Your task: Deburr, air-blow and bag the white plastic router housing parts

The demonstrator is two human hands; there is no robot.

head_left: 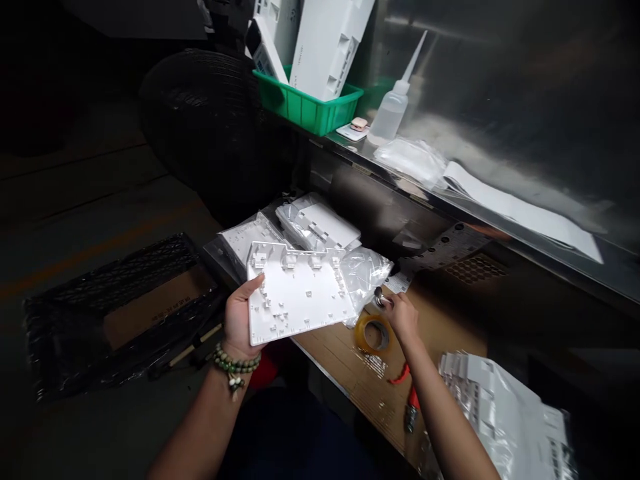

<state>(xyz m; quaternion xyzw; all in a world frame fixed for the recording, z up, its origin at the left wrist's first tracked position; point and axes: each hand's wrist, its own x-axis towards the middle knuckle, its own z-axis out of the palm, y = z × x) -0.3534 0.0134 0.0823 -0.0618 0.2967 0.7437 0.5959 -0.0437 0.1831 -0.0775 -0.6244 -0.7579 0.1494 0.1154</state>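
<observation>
My left hand (243,317) grips the left edge of a white plastic housing panel (305,293), thumb on its upper face. The panel's inner side, with clips and small ribs, faces up. Closed at the panel's right is my right hand (401,315), its fingers around a small tool with a shiny dark rounded end (381,297); its exact kind is unclear. A roll of clear yellowish tape (373,333) lies just below that hand. Behind the panel are another white panel (253,233) and a bagged white part (325,225).
A red-handled tool (413,403) lies beside my right forearm on the cardboard-covered bench (345,367). Bagged white parts (500,413) sit at lower right. The shelf holds a green bin (310,110) and a squeeze bottle (390,113). A black crate (120,313) stands left.
</observation>
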